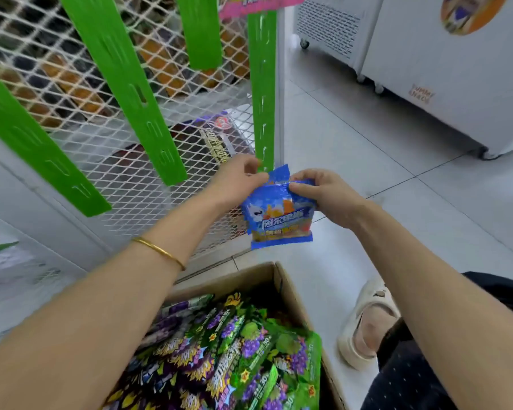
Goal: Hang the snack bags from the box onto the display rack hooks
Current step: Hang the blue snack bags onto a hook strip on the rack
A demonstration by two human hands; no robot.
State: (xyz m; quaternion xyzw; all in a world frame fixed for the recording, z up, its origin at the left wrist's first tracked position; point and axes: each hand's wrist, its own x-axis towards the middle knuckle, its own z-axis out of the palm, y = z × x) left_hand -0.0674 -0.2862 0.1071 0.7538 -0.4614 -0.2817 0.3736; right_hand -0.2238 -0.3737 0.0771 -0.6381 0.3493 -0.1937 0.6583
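Note:
A blue snack bag point(280, 217) with a white rabbit picture hangs between my two hands, close to the lower end of a green hanging strip point(262, 93) on the white mesh rack point(80, 84). My left hand point(239, 180) pinches the bag's top left corner right at the strip's bottom tip. My right hand point(320, 192) grips the bag's top right edge, fingers curled over it. Below, the open cardboard box point(281, 279) holds several green and purple grape snack bags point(249, 347).
Three more green strips point(122, 84) hang bare on the mesh. A dark snack pack point(216, 134) lies behind the mesh. White freezers point(444, 81) stand at the far right on the tiled floor. My foot in a cream slipper point(367, 321) is beside the box.

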